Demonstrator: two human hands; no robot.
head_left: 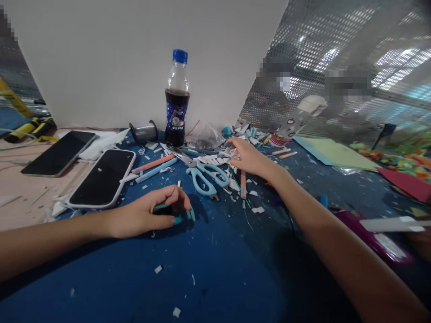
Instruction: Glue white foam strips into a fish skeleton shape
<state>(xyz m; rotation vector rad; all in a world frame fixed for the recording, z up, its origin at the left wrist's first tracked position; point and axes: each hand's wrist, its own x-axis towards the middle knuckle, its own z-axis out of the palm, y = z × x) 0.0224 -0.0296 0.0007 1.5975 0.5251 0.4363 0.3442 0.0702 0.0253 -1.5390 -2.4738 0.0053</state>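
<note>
My left hand (153,211) rests on the blue tabletop, loosely curled. A gap shows between its thumb and fingers, and teal nails are visible. My right hand (251,157) reaches into a heap of white and pale blue scraps (215,160), its thumb and forefinger apart above them; its other fingertips are partly hidden. Light blue scissors (202,177) lie half spread between my hands, blades pointing away. Just below my right hand is a pinkish stick (243,184). Beyond my left hand lie an orange stick (153,164) and a blue stick (156,170).
A Pepsi bottle (177,105) stands before a white panel (117,58). At left lie a white-cased phone (103,179), a dark phone (59,153) and an empty spool (144,132). On the right are coloured paper sheets (336,152) and a magenta device (357,224).
</note>
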